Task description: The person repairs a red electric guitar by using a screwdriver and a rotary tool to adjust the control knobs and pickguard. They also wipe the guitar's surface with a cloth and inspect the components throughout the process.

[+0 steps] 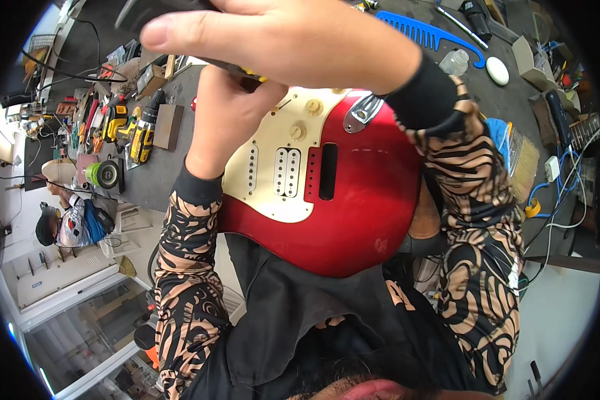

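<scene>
A red electric guitar body (370, 190) with a cream pickguard (260, 185) lies in front of me, its lower edge against my dark apron. White pickups and cream knobs (298, 131) are set in the pickguard, and a metal jack plate (363, 112) sits at the upper right. My left hand (225, 119) is closed beside the pickguard's upper left, around something mostly hidden; a dark edge with yellow shows above it. Over it, my right hand (280, 41) reaches across from the right, thumb stretched along a blurred dark object (157, 9) cut off by the top edge.
Yellow-and-black power drills (142, 137) and a green-and-black round tool (107, 175) stand on the left of the dark bench. At the upper right lie a blue comb-shaped tool (420, 30), a clear bottle (455, 61), a white oval object (497, 71) and a brush (525, 163). Cables run along the right side.
</scene>
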`<move>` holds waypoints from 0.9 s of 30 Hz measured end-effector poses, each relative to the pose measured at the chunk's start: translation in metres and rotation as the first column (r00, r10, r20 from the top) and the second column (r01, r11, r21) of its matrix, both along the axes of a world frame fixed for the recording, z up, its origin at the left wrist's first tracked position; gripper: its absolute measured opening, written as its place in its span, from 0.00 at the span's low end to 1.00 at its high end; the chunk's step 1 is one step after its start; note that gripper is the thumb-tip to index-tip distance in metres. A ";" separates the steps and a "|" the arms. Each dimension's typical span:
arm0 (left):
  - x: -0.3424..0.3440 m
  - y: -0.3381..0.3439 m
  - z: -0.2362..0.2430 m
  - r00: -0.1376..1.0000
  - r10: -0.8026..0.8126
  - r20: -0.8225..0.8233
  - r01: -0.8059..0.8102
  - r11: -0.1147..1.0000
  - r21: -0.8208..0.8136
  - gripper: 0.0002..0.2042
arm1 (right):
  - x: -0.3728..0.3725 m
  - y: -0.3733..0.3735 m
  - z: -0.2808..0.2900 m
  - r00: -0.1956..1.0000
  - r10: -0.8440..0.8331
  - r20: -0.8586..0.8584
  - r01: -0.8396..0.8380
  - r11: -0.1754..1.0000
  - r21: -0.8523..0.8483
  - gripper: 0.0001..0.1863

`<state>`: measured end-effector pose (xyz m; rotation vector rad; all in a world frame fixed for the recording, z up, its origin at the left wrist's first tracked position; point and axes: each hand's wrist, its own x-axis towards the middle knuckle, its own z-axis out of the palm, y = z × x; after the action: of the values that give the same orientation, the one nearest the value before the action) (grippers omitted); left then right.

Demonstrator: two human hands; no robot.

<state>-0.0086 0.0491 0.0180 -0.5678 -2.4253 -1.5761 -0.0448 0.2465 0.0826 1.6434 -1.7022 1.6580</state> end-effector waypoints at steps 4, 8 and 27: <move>0.003 -0.009 -0.012 1.000 0.020 0.009 -0.020 0.998 0.060 0.05 | -0.037 0.014 -0.042 0.840 -0.355 -0.411 0.387 0.922 -0.004 0.25; 0.001 -0.010 -0.021 1.000 -0.024 0.013 0.024 0.999 0.043 0.05 | 0.019 0.042 -0.048 0.734 -0.530 -0.425 0.678 0.614 0.404 0.11; 0.000 -0.007 -0.039 0.997 0.010 -0.076 -0.014 0.998 -0.057 0.07 | 0.095 0.034 -0.116 0.805 -0.406 -0.432 0.592 0.505 0.628 0.27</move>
<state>-0.0089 0.0423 -0.0213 -0.6099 -2.4199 -1.4572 0.0498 0.2809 -0.0333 1.2679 -2.5877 0.4455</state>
